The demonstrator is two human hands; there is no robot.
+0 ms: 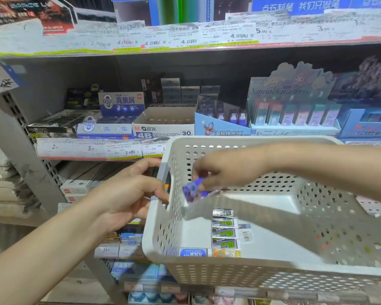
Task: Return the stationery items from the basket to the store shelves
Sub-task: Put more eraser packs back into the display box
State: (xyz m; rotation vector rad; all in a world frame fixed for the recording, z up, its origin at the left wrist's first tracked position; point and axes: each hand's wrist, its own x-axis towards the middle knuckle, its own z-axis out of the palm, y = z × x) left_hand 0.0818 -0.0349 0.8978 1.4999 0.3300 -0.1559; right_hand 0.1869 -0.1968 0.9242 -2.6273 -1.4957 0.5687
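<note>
Pinching a small blue eraser packet (193,190) in my right hand (227,170) above the white basket (273,274), my left hand (130,194) gripping its rim; several eraser packs (224,233) remain inside, unshelved.

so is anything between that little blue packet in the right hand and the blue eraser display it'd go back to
Only the basket's far wall. The right hand pinches the blue packet inside the basket, below that rim; the blue display box stands just behind it. Lifted over, nothing visible blocks it.
</note>
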